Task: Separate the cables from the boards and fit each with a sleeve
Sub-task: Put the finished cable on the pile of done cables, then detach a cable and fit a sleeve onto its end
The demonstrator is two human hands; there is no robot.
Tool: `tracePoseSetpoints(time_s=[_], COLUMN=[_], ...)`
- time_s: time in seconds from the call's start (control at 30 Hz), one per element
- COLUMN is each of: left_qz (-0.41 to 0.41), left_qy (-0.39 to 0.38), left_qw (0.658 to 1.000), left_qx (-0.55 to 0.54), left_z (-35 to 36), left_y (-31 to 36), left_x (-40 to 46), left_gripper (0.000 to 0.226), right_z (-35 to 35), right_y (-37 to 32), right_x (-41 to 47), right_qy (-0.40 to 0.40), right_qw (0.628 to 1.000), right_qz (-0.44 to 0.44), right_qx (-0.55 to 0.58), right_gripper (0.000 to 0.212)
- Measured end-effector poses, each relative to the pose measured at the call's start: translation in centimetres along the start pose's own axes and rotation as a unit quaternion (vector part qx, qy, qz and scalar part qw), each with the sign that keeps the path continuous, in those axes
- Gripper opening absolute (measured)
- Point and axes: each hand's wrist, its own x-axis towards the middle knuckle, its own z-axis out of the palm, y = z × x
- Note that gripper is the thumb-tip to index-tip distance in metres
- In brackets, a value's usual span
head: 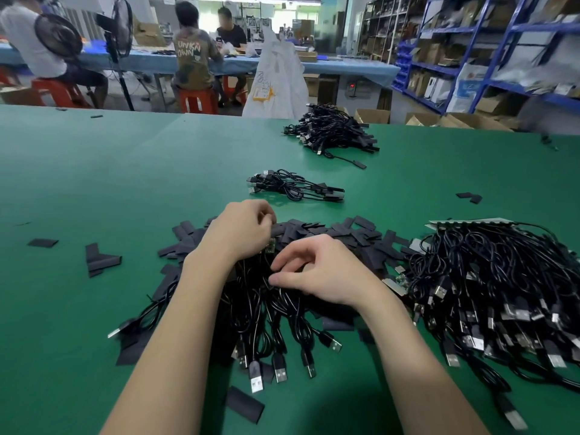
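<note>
The table (94, 183) is covered in a smooth green mat. On it, right in front of the person, lies a heap of thin black cables (270, 312), shiny and curly, with flat silver plugs at their near ends. Behind that heap is a spread of flat black sleeves (317, 231) — short, dull strips shaped like little rectangles.

The left hand (241, 229) is curled at the far edge of the cables, and its fingertips pinch something small; I cannot tell just what. A little green board (269, 246) peeks out right beside that hand. The right hand (317, 274) rests on top of the cables with bent fingers, and the thumb and first finger seem to nip a cable, though the wires hide the grip.

To the right sits a much bigger pile of cables (496, 284), many of them tangled, with pale strips of boards (470, 221) at its far edge. Farther back there are two more bundles: a small one (292, 186) and a larger one (332, 130); both have sleeves on their ends.

Loose sleeves lie apart on the mat — a few at the left (100, 257), two at the right (470, 196), one near the front (244, 405).

Beyond the table, three people sit on red stools (197, 100) at a blue bench (345, 69). A white sack (276, 80) stands near them, and blue shelves (489, 45) full of boxes fill the right side.
</note>
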Motion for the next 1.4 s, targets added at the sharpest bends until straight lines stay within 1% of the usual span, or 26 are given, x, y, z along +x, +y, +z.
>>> tracePoseSetpoints(time_s=[0.07,0.17,0.27,0.33,0.4,0.47,0.53,0.6,0.7,0.77,0.87,1.03,1.2,1.4], left_qz=[-0.010,-0.018,-0.014,-0.011,-0.006,0.013,0.037,0.055,0.079,0.096,0.112,0.084,0.029,0.015], left_qy=[-0.007,-0.038,-0.063,-0.067,-0.067,-0.053,-0.027,-0.002,0.034,0.060,0.082,0.134,0.158,0.171], left_qw=[1.000,0.999,0.996,0.995,0.994,0.995,0.996,0.997,0.996,0.994,0.989,0.984,0.984,0.985], left_qx=[0.006,0.033,0.064,0.075,0.082,0.079,0.074,0.054,0.019,-0.013,-0.059,-0.083,-0.073,-0.031], left_z=[-0.1,-0.1,-0.2,-0.2,-0.3,-0.4,-0.5,-0.5,-0.2,-0.1,0.3,1.8,2.6,2.7], left_y=[-0.5,-1.3,-1.6,-1.6,-1.4,-1.1,-0.5,0.3,1.6,2.2,3.0,4.4,4.9,5.2], left_x=[0.0,-0.1,-0.1,-0.1,-0.2,-0.3,-0.3,-0.5,-0.8,-1.0,-1.0,-1.2,-1.2,-1.3], left_gripper=[0.024,0.019,0.012,0.009,0.014,0.026,0.038,0.043,0.046,0.049,0.051,0.062,0.069,0.072], right_z=[-0.3,-1.4,-1.9,-1.7,-1.4,-0.9,-0.2,0.7,1.2,0.7,-0.4,-1.7,-2.0,-2.0], right_y=[0.1,0.5,1.0,1.2,1.2,1.2,1.0,0.5,0.0,-0.2,-0.3,0.0,0.2,0.4], right_x=[0.0,-0.4,-0.5,-0.4,-0.3,0.0,0.4,0.7,0.9,0.8,0.4,-0.2,-0.3,-0.2], right_qy=[-0.003,-0.014,-0.007,0.007,0.028,0.073,0.138,0.175,0.191,0.189,0.155,0.125,0.120,0.098], right_qw=[1.000,0.999,0.998,0.998,0.996,0.994,0.986,0.971,0.946,0.934,0.921,0.914,0.900,0.876], right_qz=[0.003,0.024,0.032,0.040,0.053,0.055,0.049,0.046,0.046,0.051,0.060,0.089,0.088,0.104], right_qx=[0.005,0.039,0.044,0.057,0.066,0.062,0.075,0.156,0.258,0.298,0.351,0.376,0.410,0.461], right_gripper=[0.005,0.005,0.001,0.006,0.011,0.014,0.015,0.015,0.009,0.007,0.007,0.015,0.007,0.004])
